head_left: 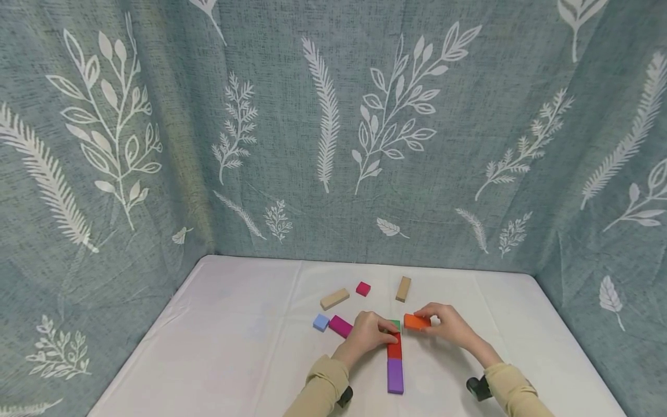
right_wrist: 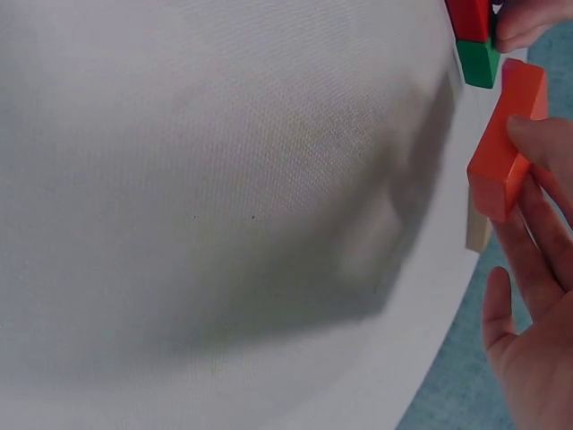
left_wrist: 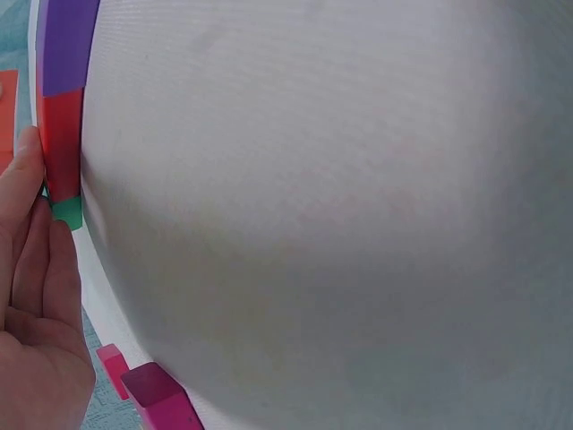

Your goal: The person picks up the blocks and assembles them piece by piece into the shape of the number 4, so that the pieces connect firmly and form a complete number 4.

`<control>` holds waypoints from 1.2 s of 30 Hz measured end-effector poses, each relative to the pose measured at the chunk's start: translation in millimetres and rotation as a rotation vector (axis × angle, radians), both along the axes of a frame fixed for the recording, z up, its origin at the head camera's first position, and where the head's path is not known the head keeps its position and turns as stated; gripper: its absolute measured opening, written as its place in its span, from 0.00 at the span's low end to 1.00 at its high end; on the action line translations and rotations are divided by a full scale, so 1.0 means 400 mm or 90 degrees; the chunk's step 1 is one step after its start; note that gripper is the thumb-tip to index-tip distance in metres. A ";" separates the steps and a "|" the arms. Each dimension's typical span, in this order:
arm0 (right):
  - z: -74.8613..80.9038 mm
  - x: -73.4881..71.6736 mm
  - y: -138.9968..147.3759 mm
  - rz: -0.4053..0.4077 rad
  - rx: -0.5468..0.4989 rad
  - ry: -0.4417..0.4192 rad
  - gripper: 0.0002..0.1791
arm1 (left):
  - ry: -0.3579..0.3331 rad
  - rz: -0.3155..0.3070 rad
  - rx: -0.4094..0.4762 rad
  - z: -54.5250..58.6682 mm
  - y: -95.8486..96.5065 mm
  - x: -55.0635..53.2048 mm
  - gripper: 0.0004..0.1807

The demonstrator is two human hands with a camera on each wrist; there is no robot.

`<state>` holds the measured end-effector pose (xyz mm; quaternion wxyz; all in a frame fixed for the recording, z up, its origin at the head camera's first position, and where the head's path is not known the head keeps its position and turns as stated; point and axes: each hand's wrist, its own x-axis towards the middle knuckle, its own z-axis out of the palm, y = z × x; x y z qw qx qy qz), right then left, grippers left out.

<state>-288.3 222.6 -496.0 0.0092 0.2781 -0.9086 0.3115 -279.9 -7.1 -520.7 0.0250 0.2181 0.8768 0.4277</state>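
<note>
A red block (head_left: 394, 347) sits end to end with a purple block (head_left: 395, 376) in a row that runs away from me. At the row's far end a green block (right_wrist: 478, 63) adjoins the red one. My left hand (head_left: 367, 332) pinches the row around the green block, its thumb at the red block and other fingertips at the green block's side. To the right, my right hand (head_left: 449, 326) holds an orange block (right_wrist: 507, 143) between thumb and fingers. In the head view the orange block lies just right of the green end.
Left of the row are a magenta block (head_left: 340, 325) and a small blue block (head_left: 321, 322). Farther back lie two wooden blocks, one left (head_left: 334, 298) and one right (head_left: 403, 289), with a small pink-red block (head_left: 363, 288) between. A patterned curtain (head_left: 333, 127) surrounds the white table (head_left: 250, 324).
</note>
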 end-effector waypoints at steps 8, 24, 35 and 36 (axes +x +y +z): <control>-0.013 0.001 -0.006 0.008 0.005 0.003 0.15 | 0.003 0.003 -0.004 0.001 0.000 0.001 0.09; -0.022 0.005 -0.019 0.002 0.045 -0.006 0.15 | -0.009 0.012 -0.014 0.007 -0.001 0.007 0.09; -0.012 0.014 -0.032 0.010 0.042 -0.019 0.16 | -0.014 0.010 -0.017 0.003 -0.003 0.005 0.09; -0.012 0.015 -0.033 0.011 0.043 -0.019 0.16 | -0.014 0.010 -0.018 0.002 -0.003 0.006 0.09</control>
